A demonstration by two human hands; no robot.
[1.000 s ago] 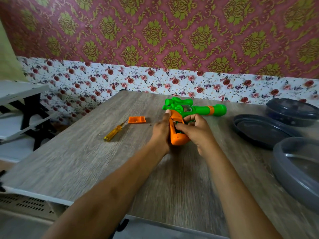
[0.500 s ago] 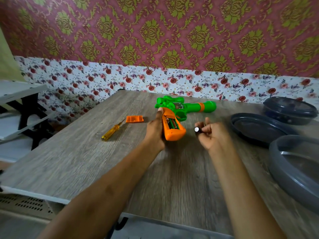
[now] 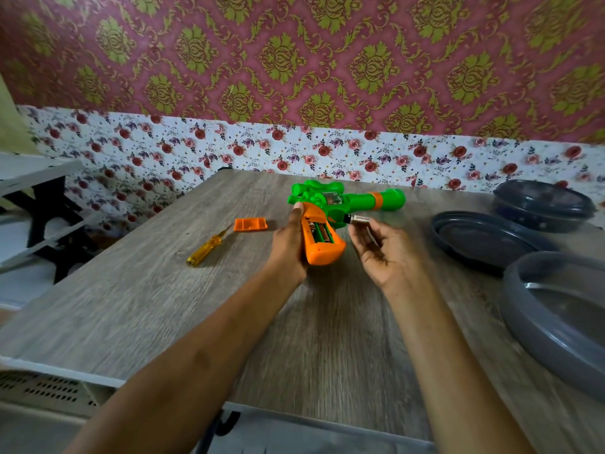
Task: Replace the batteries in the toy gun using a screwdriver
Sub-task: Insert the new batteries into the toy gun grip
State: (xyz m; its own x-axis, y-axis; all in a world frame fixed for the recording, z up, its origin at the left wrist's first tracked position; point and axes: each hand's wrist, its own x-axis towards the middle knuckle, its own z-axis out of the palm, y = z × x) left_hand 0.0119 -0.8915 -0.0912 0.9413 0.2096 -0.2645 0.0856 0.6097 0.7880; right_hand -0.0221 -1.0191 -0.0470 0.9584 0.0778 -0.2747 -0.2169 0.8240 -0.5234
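Removal begun: right hand (image 3: 383,253) pinches 1 just-freed cylindrical battery (image 3: 360,219) at 3 o'clock of green-and-orange plastic toy gun (image 3: 357,202), which left hand (image 3: 288,244) grips.

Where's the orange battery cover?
Head view: flat orange plastic battery cover lies on the wooden table, left of the green-and-orange toy gun, by the tip of the yellow-handled screwdriver.

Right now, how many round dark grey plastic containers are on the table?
3, all at the right of the wood-grain table: a lidded tub by the wall, a shallow dish in front of it, and a larger dish nearest, cut by the frame edge. More may lie off-frame.
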